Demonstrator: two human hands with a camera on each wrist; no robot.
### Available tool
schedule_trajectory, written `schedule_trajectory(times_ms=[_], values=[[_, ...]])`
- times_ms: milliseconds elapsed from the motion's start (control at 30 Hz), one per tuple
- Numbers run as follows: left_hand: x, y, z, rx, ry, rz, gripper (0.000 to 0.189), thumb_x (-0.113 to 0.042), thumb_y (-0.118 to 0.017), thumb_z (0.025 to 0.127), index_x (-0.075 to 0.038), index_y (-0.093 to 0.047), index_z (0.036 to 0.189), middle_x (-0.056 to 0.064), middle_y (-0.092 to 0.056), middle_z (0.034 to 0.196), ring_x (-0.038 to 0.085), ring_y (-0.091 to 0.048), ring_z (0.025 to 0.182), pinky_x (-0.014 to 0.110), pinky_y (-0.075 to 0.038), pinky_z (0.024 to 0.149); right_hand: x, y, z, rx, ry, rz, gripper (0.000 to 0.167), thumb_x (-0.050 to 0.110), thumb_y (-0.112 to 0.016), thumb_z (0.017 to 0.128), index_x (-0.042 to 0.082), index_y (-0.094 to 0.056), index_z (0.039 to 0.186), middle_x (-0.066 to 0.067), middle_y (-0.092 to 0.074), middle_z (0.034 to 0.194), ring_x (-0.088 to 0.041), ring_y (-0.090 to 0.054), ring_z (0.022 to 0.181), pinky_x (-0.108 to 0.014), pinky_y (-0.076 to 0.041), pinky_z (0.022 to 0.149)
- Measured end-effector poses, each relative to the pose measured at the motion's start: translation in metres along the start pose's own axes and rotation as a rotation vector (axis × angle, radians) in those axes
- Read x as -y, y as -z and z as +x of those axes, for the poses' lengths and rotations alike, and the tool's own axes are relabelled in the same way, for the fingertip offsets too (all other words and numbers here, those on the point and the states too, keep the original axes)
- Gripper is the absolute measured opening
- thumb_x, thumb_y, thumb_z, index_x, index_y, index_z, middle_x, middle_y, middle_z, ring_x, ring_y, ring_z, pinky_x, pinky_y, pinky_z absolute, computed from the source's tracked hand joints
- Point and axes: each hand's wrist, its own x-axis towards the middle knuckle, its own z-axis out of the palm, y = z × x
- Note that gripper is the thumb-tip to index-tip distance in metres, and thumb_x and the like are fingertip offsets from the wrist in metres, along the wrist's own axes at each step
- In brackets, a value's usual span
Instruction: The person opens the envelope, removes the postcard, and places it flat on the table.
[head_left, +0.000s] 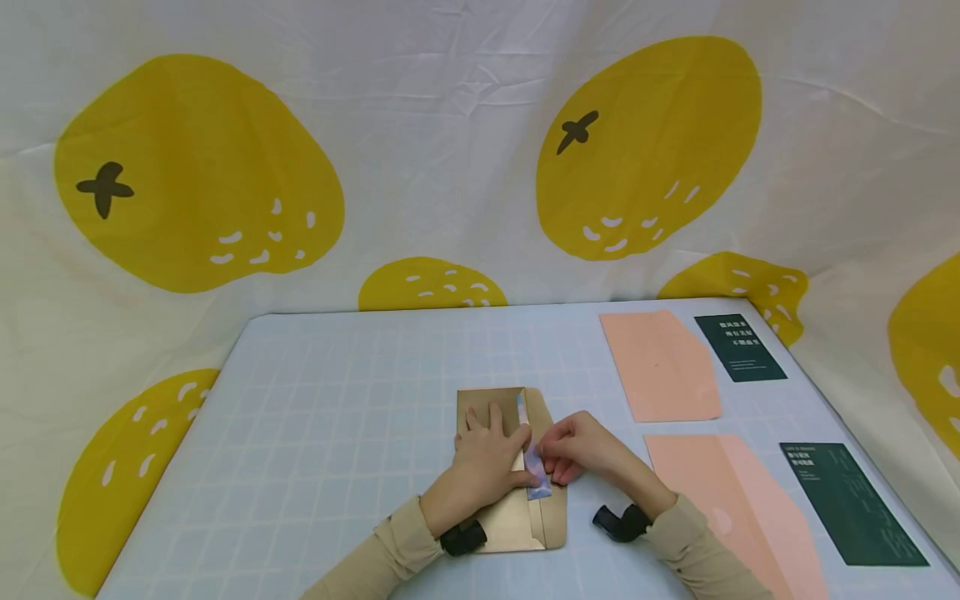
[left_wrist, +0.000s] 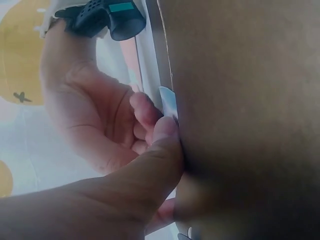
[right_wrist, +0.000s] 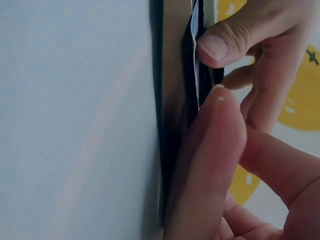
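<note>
A brown kraft envelope (head_left: 510, 525) lies on the table with its flap to the right. Along its opening shows a strip of a blue and purple card (head_left: 538, 490); the rest of the card is hidden. My left hand (head_left: 483, 458) rests spread on the envelope, its thumb touching the card's strip. From the right, my right hand (head_left: 581, 446) pinches the card's outer edge with curled fingers. In the right wrist view, a right fingertip (right_wrist: 220, 107) meets the thin edge of the card, close to the left thumb (right_wrist: 215, 49).
At the right lie two pink envelopes (head_left: 660, 367), one above the other. Beside them are two dark green cards (head_left: 738, 346) with white print. A pale blue gridded cloth covers the table (head_left: 337, 400); a white curtain with yellow fruit (head_left: 202, 167) hangs behind.
</note>
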Motion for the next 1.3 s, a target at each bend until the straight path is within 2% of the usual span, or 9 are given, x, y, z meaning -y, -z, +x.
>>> schedule_trajectory(times_ms=[133, 267, 567, 900, 1200, 1300], values=[[0.0, 0.0, -0.001, -0.037, -0.025, 0.049, 0.056, -0.069, -0.067, 0.078, -0.022, -0.051, 0.104, 0.033, -0.044, 0.138, 0.065, -0.047, 0.116, 0.055, -0.057, 0.062, -0.002, -0.003, -0.001, 0.042, 0.003, -0.016, 0.015, 0.003, -0.063, 0.091, -0.01, -0.068, 0.086, -0.009, -0.065, 0.061, -0.012, -0.063, 0.049, -0.023, -0.051, 0.047], [0.0, 0.001, -0.002, -0.045, -0.032, 0.073, 0.057, -0.071, -0.066, 0.077, -0.022, -0.051, 0.103, 0.033, -0.045, 0.136, 0.065, -0.05, 0.113, 0.053, -0.057, 0.058, -0.001, -0.005, -0.002, 0.06, 0.015, -0.042, 0.012, 0.001, -0.061, 0.091, -0.008, -0.065, 0.085, -0.01, -0.064, 0.06, -0.013, -0.064, 0.048, -0.022, -0.05, 0.045], [0.001, -0.001, -0.002, -0.053, -0.03, 0.106, 0.06, -0.075, -0.06, 0.077, -0.023, -0.052, 0.106, 0.033, -0.046, 0.135, 0.065, -0.051, 0.111, 0.052, -0.057, 0.056, 0.0, -0.006, -0.002, 0.044, 0.038, -0.102, 0.011, 0.0, -0.06, 0.091, -0.008, -0.065, 0.086, -0.011, -0.064, 0.061, -0.015, -0.063, 0.048, -0.026, -0.051, 0.044], [0.0, -0.003, -0.001, -0.052, -0.033, 0.112, 0.061, -0.075, -0.061, 0.078, -0.022, -0.052, 0.109, 0.034, -0.046, 0.136, 0.065, -0.052, 0.11, 0.053, -0.057, 0.057, 0.004, 0.002, -0.008, 0.099, 0.044, -0.142, 0.014, -0.005, -0.058, 0.089, -0.01, -0.064, 0.078, -0.013, -0.063, 0.058, -0.013, -0.062, 0.046, -0.026, -0.052, 0.044], [-0.002, 0.002, -0.002, -0.001, 0.001, 0.08, 0.068, -0.073, -0.061, 0.08, -0.028, -0.052, 0.13, 0.034, -0.041, 0.143, 0.065, -0.047, 0.116, 0.055, -0.057, 0.063, 0.001, 0.014, -0.024, 0.116, 0.041, -0.182, 0.016, -0.004, -0.059, 0.088, -0.009, -0.064, 0.074, -0.011, -0.063, 0.057, -0.012, -0.062, 0.046, -0.028, -0.053, 0.046], [-0.002, 0.002, -0.003, 0.002, 0.003, 0.082, 0.068, -0.073, -0.06, 0.08, -0.028, -0.052, 0.131, 0.033, -0.04, 0.143, 0.065, -0.047, 0.117, 0.054, -0.057, 0.064, -0.002, 0.02, -0.03, 0.11, 0.038, -0.185, 0.017, -0.002, -0.06, 0.089, -0.009, -0.065, 0.075, -0.012, -0.064, 0.058, -0.014, -0.062, 0.047, -0.03, -0.054, 0.046]])
